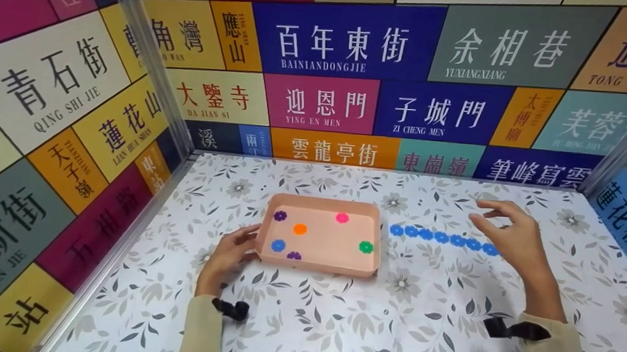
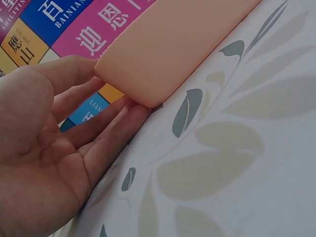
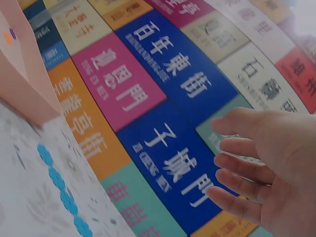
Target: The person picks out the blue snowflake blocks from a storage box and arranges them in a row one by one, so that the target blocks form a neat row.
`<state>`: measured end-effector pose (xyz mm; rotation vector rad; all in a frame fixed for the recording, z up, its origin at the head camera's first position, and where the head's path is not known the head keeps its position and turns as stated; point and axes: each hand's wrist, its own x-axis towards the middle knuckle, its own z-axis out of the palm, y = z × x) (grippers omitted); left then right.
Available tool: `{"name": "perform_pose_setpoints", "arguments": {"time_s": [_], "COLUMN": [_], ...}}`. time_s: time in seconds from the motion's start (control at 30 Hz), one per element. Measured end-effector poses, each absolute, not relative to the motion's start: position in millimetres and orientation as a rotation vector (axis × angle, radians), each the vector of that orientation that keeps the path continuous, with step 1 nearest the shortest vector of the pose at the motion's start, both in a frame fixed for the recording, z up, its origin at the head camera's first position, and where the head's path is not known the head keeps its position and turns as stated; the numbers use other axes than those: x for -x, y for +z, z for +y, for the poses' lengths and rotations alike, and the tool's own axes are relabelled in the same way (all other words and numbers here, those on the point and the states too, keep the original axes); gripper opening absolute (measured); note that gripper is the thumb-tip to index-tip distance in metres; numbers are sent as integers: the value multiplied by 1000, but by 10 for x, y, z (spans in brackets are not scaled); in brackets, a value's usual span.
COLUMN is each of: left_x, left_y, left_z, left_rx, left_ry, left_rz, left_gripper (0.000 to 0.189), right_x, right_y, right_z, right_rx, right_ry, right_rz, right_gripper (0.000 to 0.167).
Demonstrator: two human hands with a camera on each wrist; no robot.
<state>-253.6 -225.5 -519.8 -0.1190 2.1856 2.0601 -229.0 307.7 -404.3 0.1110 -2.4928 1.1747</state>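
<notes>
A shallow pink tray (image 1: pixel 319 263) lies on the table, and my left hand (image 1: pixel 229 255) is at its left side. In the left wrist view the fingertips (image 2: pixel 140 111) touch the tray's corner (image 2: pixel 143 64) with the fingers fairly straight. Inside the tray are small flower-shaped pieces: orange (image 1: pixel 300 229), pink (image 1: pixel 342 217), green (image 1: pixel 366 247), blue (image 1: pixel 278 245) and two purple (image 1: pixel 280 216). A row of several blue flower-shaped pieces (image 1: pixel 441 236) extends right of the tray. Over its right end hovers my right hand (image 1: pixel 516 237), thumb and forefinger apart, nothing visible between them.
The table has a white cloth (image 1: pixel 337 324) with a leaf and flower print. Panels of coloured street-name signs (image 1: pixel 349 36) stand behind it and at both sides. Clear strips (image 1: pixel 152 52) run along the panel corners.
</notes>
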Motion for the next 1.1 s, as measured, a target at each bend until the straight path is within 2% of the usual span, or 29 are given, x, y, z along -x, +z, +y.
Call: {"name": "perform_pose_setpoints", "arguments": {"time_s": [0.3,0.6,1.1], "left_x": [2549,2530,2546], "left_y": [-5204,-5183,-5182], "left_z": [-2231,-2238,-2239], "left_rx": [117,161,196], "left_ry": [2072,2056,1986], "left_rz": [2194,2160,2216], "left_gripper": [49,49,49], "right_x": [2279,2388,2579], "right_y": [-4043,-4115,-4445], "right_z": [2646,2149,1166], "right_rx": [-331,-469,-655], "right_ry": [1310,1316,1466], "right_rz": [-2460,-2545,-2551], "right_gripper": [39,43,39]}}
